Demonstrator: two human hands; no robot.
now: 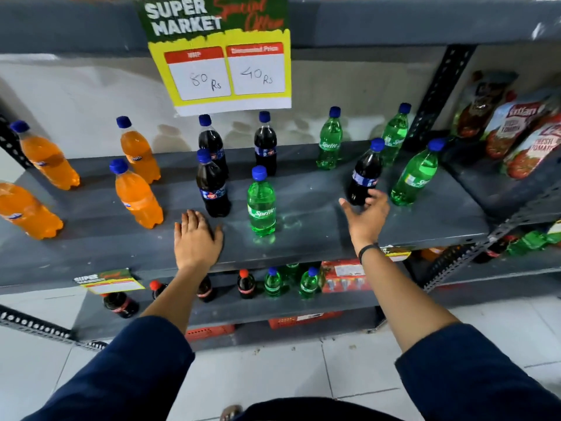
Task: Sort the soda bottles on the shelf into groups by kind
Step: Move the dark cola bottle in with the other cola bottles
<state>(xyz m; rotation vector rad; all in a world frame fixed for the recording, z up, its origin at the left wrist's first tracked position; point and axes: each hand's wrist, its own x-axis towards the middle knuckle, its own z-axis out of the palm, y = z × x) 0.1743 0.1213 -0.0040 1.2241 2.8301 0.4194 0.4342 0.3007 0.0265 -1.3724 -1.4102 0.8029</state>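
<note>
Bottles of three kinds stand on the grey shelf [303, 205], all with blue caps: four orange ones at the left, dark cola ones in the middle and clear green Sprite ones toward the right. The cola bottle [364, 174] nearest the right hand [365, 218] stands among the green group, tilted in this wide view, with a blue label round its waist; a green bottle [414, 177] is just beside it on the right and two more green bottles [331, 141] stand behind it. The right hand's grip is spread wide, thumb out to the left and fingertips touching or just reaching the base of that cola bottle, not closed round it. A lone Sprite bottle [261, 205] stands near the front, between the two hands, beside a front cola bottle [212, 186]; two further cola bottles [265, 145] stand behind. The left hand [197, 238] lies flat, palm down, on the shelf's front edge, holding nothing, just below the front cola bottle. The orange bottles [138, 196] are well apart to the left. A yellow price sign [224, 56] hangs from the shelf above. Tomato sauce pouches [522, 138] sit on the neighbouring rack at right, and more bottles stand on the lower shelf [273, 308].
</note>
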